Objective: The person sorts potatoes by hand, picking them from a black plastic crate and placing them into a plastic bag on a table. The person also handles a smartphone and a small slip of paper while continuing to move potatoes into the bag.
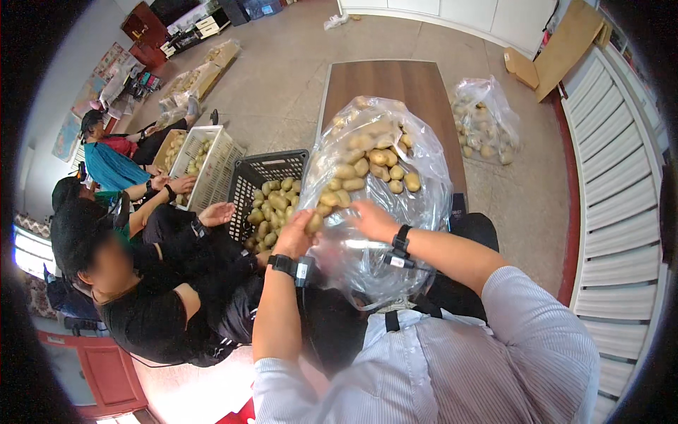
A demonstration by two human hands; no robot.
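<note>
A large clear plastic bag (406, 230) lies on its side in front of me, its mouth toward my body. Many yellow-brown potatoes (379, 159) fill its far part and spill toward the near left. At the bag's left edge, my left hand (295, 234) has its fingers around a potato (314, 223). Over the near part of the bag, my right hand (376, 221) has fingers stretched toward the left, with no potato seen in it. Just left of the bag stands a black slatted crate (244, 169) holding more potatoes (272, 205).
The bag rests on a brown wooden table (381, 78). Beside me on the left, a person in black (169, 304) holds a hand over the black crate's side. Beyond are a white crate (229, 148) and other seated people. Another potato bag (487, 120) stands on the right floor.
</note>
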